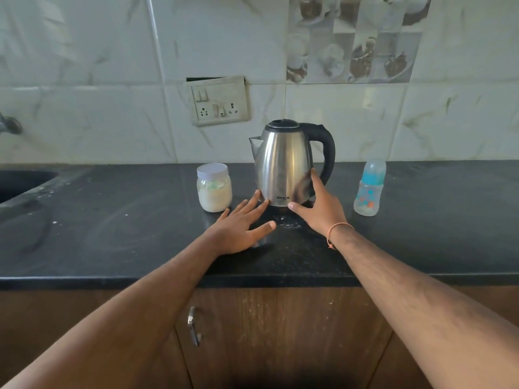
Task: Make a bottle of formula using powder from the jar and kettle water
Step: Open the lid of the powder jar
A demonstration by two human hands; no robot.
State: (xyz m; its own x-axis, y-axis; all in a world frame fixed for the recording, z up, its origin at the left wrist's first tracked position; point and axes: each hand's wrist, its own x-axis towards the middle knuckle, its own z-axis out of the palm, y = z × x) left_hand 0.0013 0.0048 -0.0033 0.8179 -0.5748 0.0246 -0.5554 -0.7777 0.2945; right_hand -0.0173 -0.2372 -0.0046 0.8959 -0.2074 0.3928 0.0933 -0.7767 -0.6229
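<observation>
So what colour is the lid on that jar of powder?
White, or a very pale lilac-white, on the clear jar of cream powder; the head view shows it.

I see both bare forearms stretched forward | left hand [238, 228] flat, palm down, fingers spread straight | right hand [317, 206] extended, fingers straight, thin orange wristband [338, 230] on wrist

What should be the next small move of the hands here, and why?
Probably move the right hand from the kettle to the baby bottle and open it. The bottle stands capped on the counter, right of the kettle, and the powder jar is also lidded, so nothing can be poured yet. The left hand lies open, its fingers near the kettle's base.
</observation>
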